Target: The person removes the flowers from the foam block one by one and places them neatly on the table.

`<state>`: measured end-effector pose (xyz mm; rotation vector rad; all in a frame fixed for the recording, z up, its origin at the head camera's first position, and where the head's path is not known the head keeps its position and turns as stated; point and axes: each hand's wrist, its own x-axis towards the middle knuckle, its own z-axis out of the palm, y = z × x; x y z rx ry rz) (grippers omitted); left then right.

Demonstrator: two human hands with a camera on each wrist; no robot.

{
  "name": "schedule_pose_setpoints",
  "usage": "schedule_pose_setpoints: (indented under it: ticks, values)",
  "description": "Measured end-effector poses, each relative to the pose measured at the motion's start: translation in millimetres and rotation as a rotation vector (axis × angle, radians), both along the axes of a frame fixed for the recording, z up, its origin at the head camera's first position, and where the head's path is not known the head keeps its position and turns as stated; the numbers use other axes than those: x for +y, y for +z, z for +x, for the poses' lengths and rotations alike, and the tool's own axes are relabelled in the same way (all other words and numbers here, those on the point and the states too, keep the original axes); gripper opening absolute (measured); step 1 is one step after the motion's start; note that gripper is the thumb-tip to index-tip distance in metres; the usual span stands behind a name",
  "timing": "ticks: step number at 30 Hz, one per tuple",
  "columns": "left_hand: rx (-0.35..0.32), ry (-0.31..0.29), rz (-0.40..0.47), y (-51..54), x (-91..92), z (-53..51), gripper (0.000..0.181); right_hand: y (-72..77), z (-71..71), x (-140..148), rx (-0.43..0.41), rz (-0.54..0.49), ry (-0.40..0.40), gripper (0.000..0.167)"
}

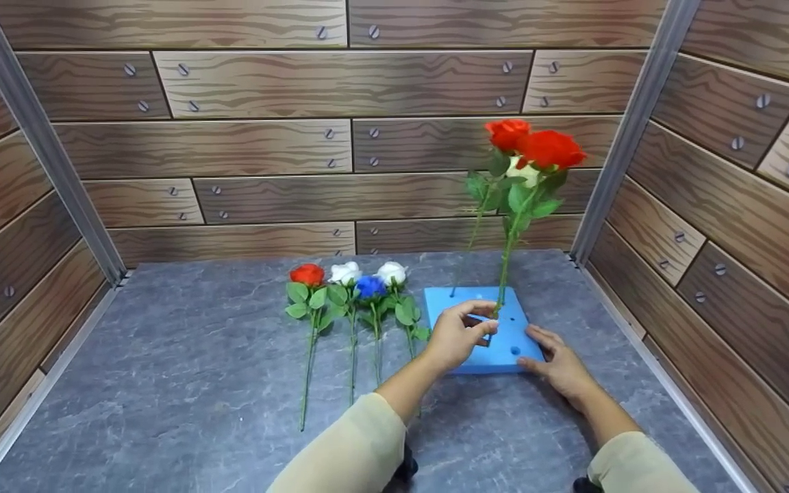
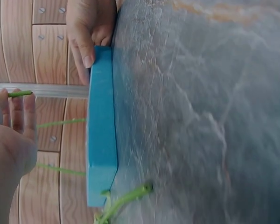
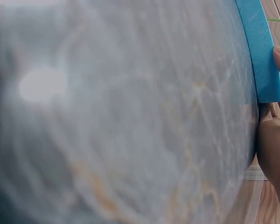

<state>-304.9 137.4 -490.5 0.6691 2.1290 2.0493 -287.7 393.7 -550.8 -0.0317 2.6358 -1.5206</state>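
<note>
My left hand (image 1: 461, 335) pinches the stem of a red rose (image 1: 550, 149) between thumb and fingers. Its stem end (image 2: 19, 94) shows in the left wrist view, apart from the blue foam block (image 1: 463, 363). Around the block's near right corner, my right hand (image 1: 562, 366) has its thumb on the front side and fingers along the right side. Another red rose (image 1: 506, 132) and a pale rose (image 1: 522, 171) are behind the held bloom. Two stems (image 2: 67, 171) stand in the block in the left wrist view. A hole (image 1: 515, 350) shows near the block's front.
Left of the block, a red rose (image 1: 307, 275), two white roses (image 1: 345, 272) and a blue rose (image 1: 371, 287) lie on the grey marbled table (image 1: 182, 356), stems toward me. Wood-patterned walls (image 1: 264, 147) enclose the table at the back and sides.
</note>
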Motion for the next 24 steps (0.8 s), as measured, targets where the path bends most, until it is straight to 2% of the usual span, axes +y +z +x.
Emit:
schedule_pose_setpoints:
  ticks: [6, 16, 24]
  values:
    - [0.025, 0.015, -0.008, 1.2, -17.5, -0.5, 0.037, 0.2, 0.0, 1, 0.028, 0.011, 0.012, 0.086]
    - [0.024, 0.012, 0.018, -0.1, -37.9, -0.9, 0.037, -0.7, 0.2, 3, 0.038, 0.014, 0.032, 0.087]
    - [-0.026, 0.038, 0.028, 0.3, -49.5, -0.6, 0.032, -0.1, -0.7, 2, 0.040, 0.022, 0.024, 0.087]
